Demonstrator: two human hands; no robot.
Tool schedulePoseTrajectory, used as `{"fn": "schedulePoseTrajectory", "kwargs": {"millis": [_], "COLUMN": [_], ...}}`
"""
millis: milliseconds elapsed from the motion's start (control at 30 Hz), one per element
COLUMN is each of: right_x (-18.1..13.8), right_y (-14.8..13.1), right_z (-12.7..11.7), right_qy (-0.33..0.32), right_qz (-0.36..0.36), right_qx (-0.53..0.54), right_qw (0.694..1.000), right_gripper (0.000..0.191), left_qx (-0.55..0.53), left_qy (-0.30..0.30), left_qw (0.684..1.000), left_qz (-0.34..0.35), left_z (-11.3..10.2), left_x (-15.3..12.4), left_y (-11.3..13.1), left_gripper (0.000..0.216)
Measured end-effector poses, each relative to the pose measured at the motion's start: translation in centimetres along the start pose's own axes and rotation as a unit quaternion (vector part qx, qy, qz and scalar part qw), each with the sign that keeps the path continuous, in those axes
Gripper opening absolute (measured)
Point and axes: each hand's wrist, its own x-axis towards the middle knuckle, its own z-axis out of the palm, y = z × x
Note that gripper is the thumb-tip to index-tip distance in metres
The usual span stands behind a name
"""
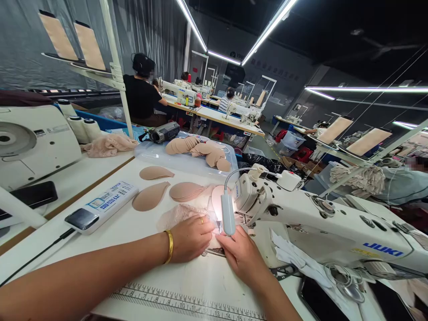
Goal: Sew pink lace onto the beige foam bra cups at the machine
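Pale pink lace fabric (182,211) lies under the head of a white sewing machine (314,223). My left hand (191,238), with a gold ring and bracelet, has its fingers closed on the fabric just left of the needle area. My right hand (243,255) pinches the near right edge of the same fabric, thumb toward the needle area. A small grey lamp (228,214) on a bent neck shines there and hides part of the needle and presser foot. Behind my left hand lie beige teardrop-shaped pads (150,196) and a stack of similar pads (186,191).
A clear plastic tray (152,154) with more beige pads stands at the back. To the left is a white power bank (103,207) with a cable. A printed ruler (187,307) runs along the front edge. At right lie a phone (321,299) and white cloth (297,256).
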Motion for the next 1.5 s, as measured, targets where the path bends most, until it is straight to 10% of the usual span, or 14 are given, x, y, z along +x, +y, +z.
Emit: {"fn": "schedulePoseTrajectory", "kwargs": {"millis": [1267, 1500], "right_x": [0.0, 0.0], "right_y": [-0.4, -0.8], "right_z": [-0.2, -0.2], "right_qy": [-0.041, -0.042], "right_qz": [0.023, 0.025], "right_qx": [0.013, 0.019], "right_qw": [0.999, 0.999], "right_gripper": [0.021, 0.02], "left_qx": [0.025, 0.055], "left_qy": [0.056, -0.009], "left_qw": [0.997, 0.997], "left_qz": [-0.041, -0.051], "left_z": [1.2, 1.0], "left_x": [0.0, 0.1], "left_y": [0.1, 0.1], "left_gripper": [0.015, 0.019]}}
